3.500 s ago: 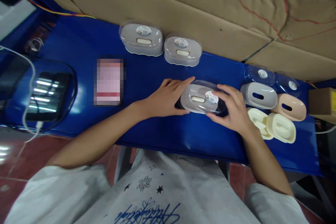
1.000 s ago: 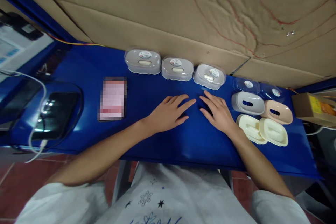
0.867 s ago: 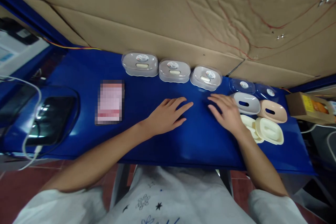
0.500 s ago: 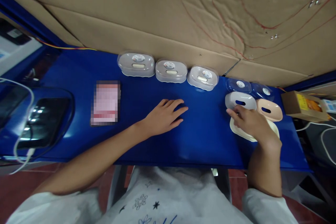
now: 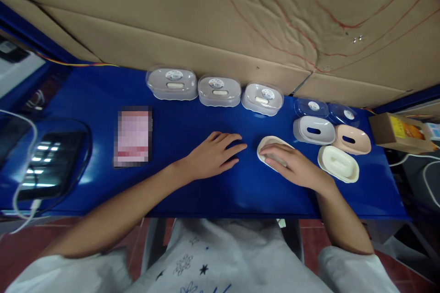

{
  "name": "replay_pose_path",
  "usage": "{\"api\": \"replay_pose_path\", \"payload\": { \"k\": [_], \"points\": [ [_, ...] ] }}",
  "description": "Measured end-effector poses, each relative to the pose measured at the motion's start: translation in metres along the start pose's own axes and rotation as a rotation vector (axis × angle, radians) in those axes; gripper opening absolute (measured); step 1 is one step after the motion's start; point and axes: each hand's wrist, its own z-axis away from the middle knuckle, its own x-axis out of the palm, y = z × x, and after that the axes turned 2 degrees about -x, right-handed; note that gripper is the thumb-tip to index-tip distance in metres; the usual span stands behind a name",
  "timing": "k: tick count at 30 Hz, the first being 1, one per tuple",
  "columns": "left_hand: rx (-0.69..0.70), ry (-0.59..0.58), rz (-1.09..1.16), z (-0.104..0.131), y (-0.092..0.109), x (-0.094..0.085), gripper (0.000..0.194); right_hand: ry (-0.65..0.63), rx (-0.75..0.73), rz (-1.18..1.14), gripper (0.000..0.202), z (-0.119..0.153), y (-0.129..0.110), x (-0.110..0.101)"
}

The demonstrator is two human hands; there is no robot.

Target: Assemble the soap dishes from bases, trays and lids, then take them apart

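The right hand (image 5: 292, 167) is lying palm-down over a cream tray (image 5: 270, 146) on the blue counter (image 5: 192, 123), fingers (image 5: 271, 151) loosely spread and covering it; whether they are gripping its edge seems unclear. The tray is sitting near the counter's middle, just right of the left hand (image 5: 213, 158), which is resting flat with fingers slightly spread. A second cream tray (image 5: 338, 164) is lying to the right, near a grey shell (image 5: 314, 130) and a pink shell (image 5: 351, 139). Three lidded boxes (image 5: 219, 91) are lining the back edge.
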Motion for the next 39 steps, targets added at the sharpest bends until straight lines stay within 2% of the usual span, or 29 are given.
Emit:
{"api": "replay_pose_path", "payload": {
  "k": [3,5,7,9,11,13,15,16,19,21,23,25,27,30,35,39],
  "points": [
    [0.067,-0.036,0.021,0.001,0.005,0.000,0.043,0.068,-0.078,-0.006,0.024,0.000,0.002,-0.002],
    [0.104,-0.074,0.033,0.001,0.009,0.001,0.047,0.199,-0.007,0.115,0.024,0.006,0.010,-0.012],
    [0.136,-0.116,0.048,0.002,0.012,0.001,0.050,0.328,0.168,0.335,0.029,0.014,0.023,-0.025],
    [0.157,-0.146,0.065,0.003,0.015,0.001,0.052,0.390,0.391,0.557,0.039,0.022,0.039,-0.035],
    [0.161,-0.157,0.074,0.003,0.017,0.001,0.052,0.371,0.592,0.671,0.049,0.027,0.053,-0.039],
    [0.154,-0.158,0.073,0.003,0.018,0.000,0.048,0.313,0.694,0.667,0.055,0.029,0.062,-0.038],
    [0.153,-0.147,0.065,0.003,0.020,-0.002,0.043,0.275,0.668,0.605,0.058,0.027,0.061,-0.036],
    [0.155,-0.137,0.056,0.003,0.020,-0.004,0.040,0.260,0.605,0.555,0.057,0.025,0.057,-0.034],
    [0.139,-0.107,0.002,0.001,0.021,-0.010,0.035,0.166,0.313,0.347,0.056,0.019,0.039,-0.030],
    [0.106,-0.098,-0.030,0.001,0.019,-0.013,0.042,0.105,0.189,0.280,0.062,0.017,0.030,-0.028],
    [0.070,-0.096,-0.037,0.001,0.017,-0.013,0.057,0.109,0.190,0.338,0.071,0.017,0.031,-0.026],
    [0.041,-0.100,-0.018,0.001,0.014,-0.011,0.070,0.149,0.244,0.439,0.078,0.019,0.042,-0.024],
    [0.013,-0.106,0.009,0.001,0.012,-0.008,0.076,0.170,0.294,0.492,0.083,0.020,0.057,-0.022],
    [-0.017,-0.112,0.023,0.001,0.011,-0.006,0.078,0.124,0.309,0.461,0.087,0.019,0.072,-0.022],
    [-0.078,-0.135,-0.002,0.001,0.012,-0.009,0.086,0.100,0.307,0.397,0.086,0.017,0.069,-0.022],
    [-0.118,-0.131,0.006,0.001,0.011,-0.010,0.090,0.106,0.348,0.370,0.103,0.014,0.065,-0.016]
  ]
}}
